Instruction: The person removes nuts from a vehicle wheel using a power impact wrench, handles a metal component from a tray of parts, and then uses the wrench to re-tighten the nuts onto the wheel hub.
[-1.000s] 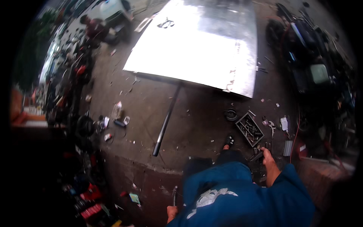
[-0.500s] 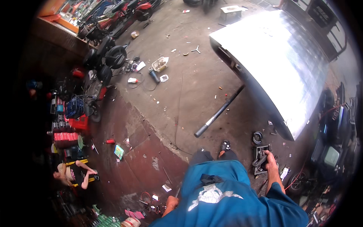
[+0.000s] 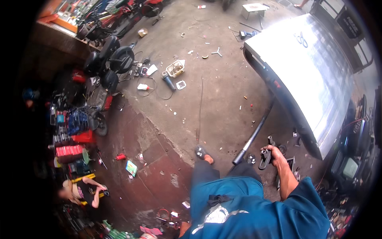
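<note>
My right hand (image 3: 274,153) is closed around a grey metal part (image 3: 263,162) with a slotted, loop-like end, held out over the floor. Its exact kind cannot be told. Just left of it, a long dark metal pipe (image 3: 253,136) slants from under a big silver sheet-metal panel (image 3: 306,83) toward my feet. Beside my right forearm lies a metal frame (image 3: 290,165), partly covered by the arm. Only a bit of my left hand (image 3: 184,228) shows at the lower edge by my shirt; its fingers are hidden.
An angle grinder (image 3: 168,81) and a plastic tub of small parts (image 3: 175,68) lie ahead on the left. Motorbikes (image 3: 123,18) stand at the far left. A seated person (image 3: 83,192) is at the left. Dark car parts (image 3: 350,159) crowd the right side.
My right hand has lifted the metal part away from the frame on the floor and moved slightly left. My left hand has dropped almost out of view. My left foot has come forward.
</note>
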A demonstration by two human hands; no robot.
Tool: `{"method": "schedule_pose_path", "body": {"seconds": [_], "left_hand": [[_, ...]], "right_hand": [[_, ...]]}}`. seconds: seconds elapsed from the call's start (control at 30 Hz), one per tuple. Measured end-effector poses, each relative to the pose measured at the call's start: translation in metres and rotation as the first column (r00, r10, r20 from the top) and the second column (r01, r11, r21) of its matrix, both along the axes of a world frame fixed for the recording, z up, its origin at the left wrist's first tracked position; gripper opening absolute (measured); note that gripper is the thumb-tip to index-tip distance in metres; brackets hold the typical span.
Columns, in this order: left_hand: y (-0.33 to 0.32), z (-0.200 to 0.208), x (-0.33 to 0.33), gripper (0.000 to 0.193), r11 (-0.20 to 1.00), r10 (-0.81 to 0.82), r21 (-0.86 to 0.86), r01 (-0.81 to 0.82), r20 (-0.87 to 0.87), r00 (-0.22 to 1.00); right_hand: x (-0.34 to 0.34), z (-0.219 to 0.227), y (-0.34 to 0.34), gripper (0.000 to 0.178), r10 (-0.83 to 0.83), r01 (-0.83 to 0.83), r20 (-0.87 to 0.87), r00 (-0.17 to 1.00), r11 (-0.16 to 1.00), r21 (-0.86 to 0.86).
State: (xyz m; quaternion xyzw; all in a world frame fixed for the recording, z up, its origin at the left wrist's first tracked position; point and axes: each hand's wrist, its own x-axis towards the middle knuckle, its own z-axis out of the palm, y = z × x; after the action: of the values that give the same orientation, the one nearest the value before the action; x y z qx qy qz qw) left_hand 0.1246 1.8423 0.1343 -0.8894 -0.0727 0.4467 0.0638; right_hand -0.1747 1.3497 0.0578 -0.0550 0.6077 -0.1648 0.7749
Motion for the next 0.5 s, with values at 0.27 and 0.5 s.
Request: {"method": "schedule_pose_path", "body": {"seconds": [0.27, 0.5], "left_hand": [[-0.028, 0.008, 0.157, 0.030, 0.998, -0.067, -0.019, 0.066, -0.033, 0.997], [-0.146, -0.013, 0.274, 0.031, 0.978, -0.208, -0.043, 0.206, -0.076, 0.975]], "right_hand": [[0.054, -0.014, -0.003, 0.015, 0.284, -0.264, -0.239, 0.929, 0.958, 0.114], [0.091, 0.022, -0.037, 0.017, 0.368, -0.363, -0.438, 0.820, 0.927, 0.099]]}}
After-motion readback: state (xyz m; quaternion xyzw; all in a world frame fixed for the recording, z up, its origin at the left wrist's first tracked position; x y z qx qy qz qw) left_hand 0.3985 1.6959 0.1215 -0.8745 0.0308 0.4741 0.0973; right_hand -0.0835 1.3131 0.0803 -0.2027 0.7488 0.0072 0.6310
